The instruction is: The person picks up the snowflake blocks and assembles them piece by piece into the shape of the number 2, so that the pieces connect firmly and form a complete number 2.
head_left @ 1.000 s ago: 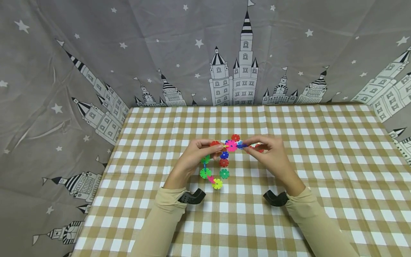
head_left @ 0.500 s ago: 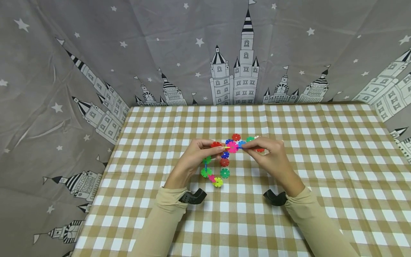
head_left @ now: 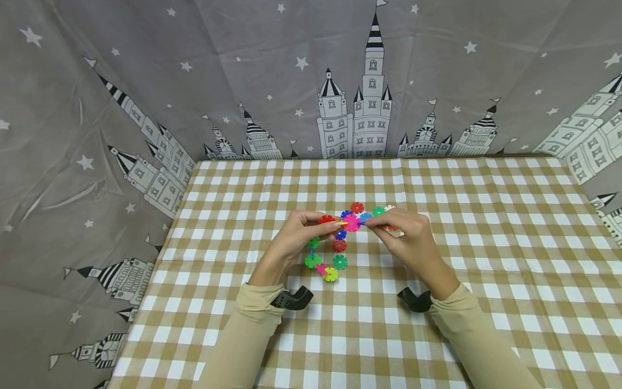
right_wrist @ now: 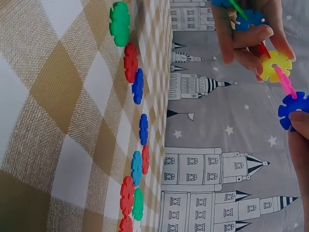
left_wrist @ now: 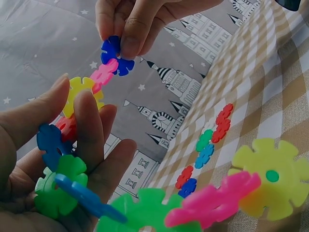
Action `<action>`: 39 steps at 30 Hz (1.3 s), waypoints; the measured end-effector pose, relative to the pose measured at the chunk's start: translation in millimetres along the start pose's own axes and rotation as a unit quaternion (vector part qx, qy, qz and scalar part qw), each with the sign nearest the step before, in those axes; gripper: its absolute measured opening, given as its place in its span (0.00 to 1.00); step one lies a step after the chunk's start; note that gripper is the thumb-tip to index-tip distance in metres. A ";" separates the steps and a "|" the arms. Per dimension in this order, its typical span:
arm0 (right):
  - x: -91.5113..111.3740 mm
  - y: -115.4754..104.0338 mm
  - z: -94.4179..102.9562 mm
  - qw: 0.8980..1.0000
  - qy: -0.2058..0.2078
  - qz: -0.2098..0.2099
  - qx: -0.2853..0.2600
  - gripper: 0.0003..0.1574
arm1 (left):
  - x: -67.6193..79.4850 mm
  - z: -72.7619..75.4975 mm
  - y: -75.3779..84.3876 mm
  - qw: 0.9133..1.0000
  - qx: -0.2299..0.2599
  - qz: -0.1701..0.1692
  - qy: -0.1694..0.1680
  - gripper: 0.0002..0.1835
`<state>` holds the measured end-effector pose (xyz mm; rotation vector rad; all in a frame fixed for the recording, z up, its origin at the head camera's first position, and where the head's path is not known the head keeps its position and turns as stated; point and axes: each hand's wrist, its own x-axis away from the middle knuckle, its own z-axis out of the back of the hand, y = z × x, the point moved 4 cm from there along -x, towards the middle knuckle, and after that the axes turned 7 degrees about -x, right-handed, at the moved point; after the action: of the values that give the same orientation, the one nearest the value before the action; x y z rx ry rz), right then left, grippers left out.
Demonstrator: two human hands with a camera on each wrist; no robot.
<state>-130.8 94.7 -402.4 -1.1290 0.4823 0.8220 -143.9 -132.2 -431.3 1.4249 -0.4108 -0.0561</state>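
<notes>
Between finger and thumb my left hand (head_left: pixel 290 240) pinches a yellow snowflake disc (left_wrist: pixel 76 96), part of a chain of slotted plastic discs. The chain runs down past the palm through red, blue and green discs to a pink disc (left_wrist: pixel 212 200) and a yellow end disc (left_wrist: pixel 285 193). On its other side, the held yellow disc joins a bright pink disc (head_left: pixel 352 222). My right hand (head_left: pixel 410 232) pinches a dark blue disc (right_wrist: pixel 289 113) whose edge meets that pink one. Whether their slots are fully interlocked I cannot tell. Both hands are above the table.
Loose discs lie on the checked tablecloth (head_left: pixel 272 346) beneath and behind the hands, among them a red disc (head_left: pixel 357 207) and a green disc (head_left: pixel 340 262). Several more are partly hidden behind the right hand. A grey castle-print curtain (head_left: pixel 272 65) hangs behind the table.
The hands stay nearly in place. Since one second ago the right hand has tilted slightly, and the hanging end of the chain has shifted a little up and right.
</notes>
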 end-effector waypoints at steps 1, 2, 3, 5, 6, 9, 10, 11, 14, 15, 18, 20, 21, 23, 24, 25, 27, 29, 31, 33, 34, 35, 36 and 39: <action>0.5 0.5 0.0 1.000 -0.001 -0.003 -0.003 0.14 | 0.1 -0.1 0.4 1.000 0.003 0.000 0.001 0.09; 0.9 1.1 0.2 1.000 -0.002 -0.008 -0.009 0.14 | 0.4 -0.3 0.8 1.000 0.005 0.000 0.000 0.09; 1.3 1.6 0.5 1.000 -0.005 -0.013 -0.015 0.14 | 0.6 -0.6 1.3 1.000 0.008 0.001 -0.001 0.10; 1.7 2.5 1.6 0.999 -0.012 -0.026 -0.029 0.14 | 0.6 -1.2 1.8 1.000 0.013 0.000 -0.004 0.10; 1.9 3.2 2.2 0.999 -0.015 -0.031 -0.035 0.14 | 0.4 -1.6 1.6 1.000 0.014 0.000 -0.007 0.10; 1.9 3.3 3.4 0.998 -0.027 -0.037 -0.041 0.14 | 0.0 -2.1 0.7 1.000 0.015 0.002 -0.012 0.11; 1.7 2.9 3.7 0.998 -0.030 -0.035 -0.040 0.14 | -0.2 -2.5 0.6 1.000 0.016 0.003 -0.014 0.11; 1.4 2.4 3.9 0.998 -0.032 -0.033 -0.039 0.14 | -0.2 -2.7 0.3 1.000 0.017 0.005 -0.015 0.11; 0.7 1.0 4.1 0.999 -0.033 -0.025 -0.033 0.15 | 0.2 -2.8 0.3 1.000 0.014 0.006 -0.017 0.12; 0.5 0.6 4.0 0.999 -0.032 -0.022 -0.031 0.16 | 0.3 -3.0 0.3 1.000 0.014 0.006 -0.018 0.12; -0.1 -0.4 3.3 1.000 -0.024 -0.002 -0.018 0.17 | 0.3 -3.2 0.3 1.000 0.019 0.006 -0.020 0.12; -0.8 -1.5 2.7 1.000 -0.021 0.007 -0.011 0.17 | 0.1 -2.8 0.3 1.000 0.018 0.003 -0.021 0.10; -1.0 -1.7 2.3 1.000 -0.019 0.009 -0.009 0.17 | 0.2 -2.6 0.5 1.000 0.016 0.001 -0.020 0.10; -1.9 -2.5 2.5 1.000 -0.015 0.006 -0.009 0.16 | 0.5 -2.8 1.8 1.000 0.002 -0.005 -0.019 0.09; -2.4 -2.9 2.9 1.000 -0.013 0.003 -0.012 0.16 | 0.8 -3.2 2.7 1.000 -0.008 -0.008 -0.020 0.09; -3.0 -3.4 3.3 1.000 -0.012 0.000 -0.014 0.15 | 1.3 -3.8 3.9 1.000 -0.016 -0.010 -0.022 0.09; -3.9 -4.0 4.5 1.000 -0.011 -0.006 -0.019 0.16 | 2.5 -6.1 6.5 0.999 -0.025 -0.017 -0.031 0.10; -4.5 -4.4 5.5 1.000 -0.015 -0.008 -0.026 0.16 | 3.8 -8.6 8.7 0.998 -0.023 -0.023 -0.045 0.11; -5.0 -5.4 6.0 0.999 -0.021 -0.011 -0.035 0.16 | 5.3 -10.7 10.4 0.998 -0.007 -0.027 -0.060 0.10; -5.1 -5.9 6.0 0.998 -0.028 -0.014 -0.049 0.17 | 6.5 -12.0 11.2 0.997 0.006 -0.033 -0.073 0.09; -5.2 -6.3 5.8 0.998 -0.031 -0.016 -0.056 0.17 | 7.2 -12.6 11.6 0.996 0.011 -0.034 -0.079 0.09; -5.4 -6.7 5.3 0.998 -0.034 -0.016 -0.060 0.16 | 7.6 -13.1 11.8 0.996 0.013 -0.036 -0.083 0.08; -5.3 -6.9 4.5 0.997 -0.037 -0.016 -0.063 0.17 | 7.8 -13.5 11.9 0.995 0.012 -0.039 -0.086 0.08; -4.9 -7.2 2.1 0.997 -0.043 -0.010 -0.067 0.17 | 7.9 -14.7 12.0 0.995 0.008 -0.040 -0.090 0.08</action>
<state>-128.4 93.6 -393.8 -1.2140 0.3472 0.8924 -134.5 -118.6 -419.1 1.4567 -0.5032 -0.2486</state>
